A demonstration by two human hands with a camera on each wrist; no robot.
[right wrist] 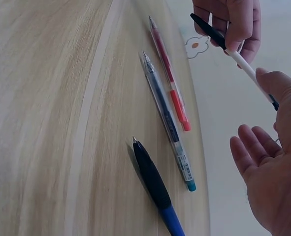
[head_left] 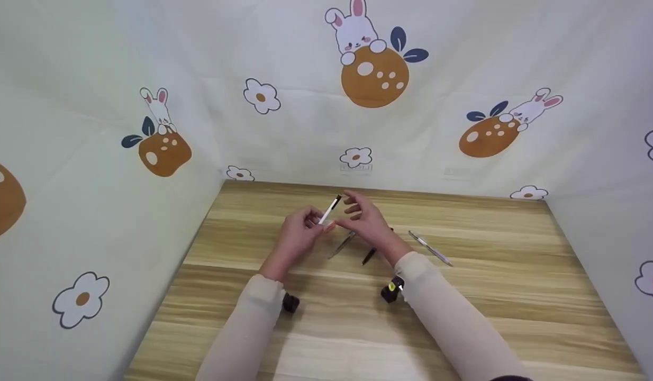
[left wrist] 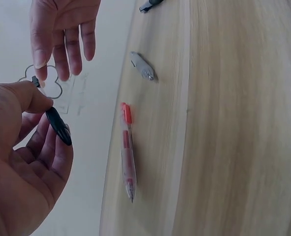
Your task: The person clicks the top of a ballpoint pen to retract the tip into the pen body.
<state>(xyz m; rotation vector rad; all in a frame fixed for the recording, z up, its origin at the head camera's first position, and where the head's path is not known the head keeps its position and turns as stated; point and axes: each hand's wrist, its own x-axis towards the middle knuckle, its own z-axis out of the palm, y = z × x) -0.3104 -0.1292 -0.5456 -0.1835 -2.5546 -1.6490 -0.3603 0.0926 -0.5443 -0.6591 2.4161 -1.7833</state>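
Observation:
My left hand [head_left: 300, 230] pinches a white pen [head_left: 326, 212] with black ends between thumb and fingers, holding it above the table. In the right wrist view the pen's black end [right wrist: 209, 30] sticks out past the left fingers. My right hand [head_left: 366, 219] is close by the pen's other end, its fingers spread loosely and its thumb overlapping the pen in the right wrist view. Below the hands lies a clear red pen [left wrist: 128, 157]. Beside it are a clear pen with a teal end [right wrist: 167, 118] and a blue pen with a black grip [right wrist: 152, 177].
Another clear pen [head_left: 431, 248] lies on the wooden table [head_left: 490, 296] to the right of the right hand. A pale curtain [head_left: 295, 132] printed with rabbits and flowers hangs behind the table and along both sides. Dark wrist cameras sit under both sleeves.

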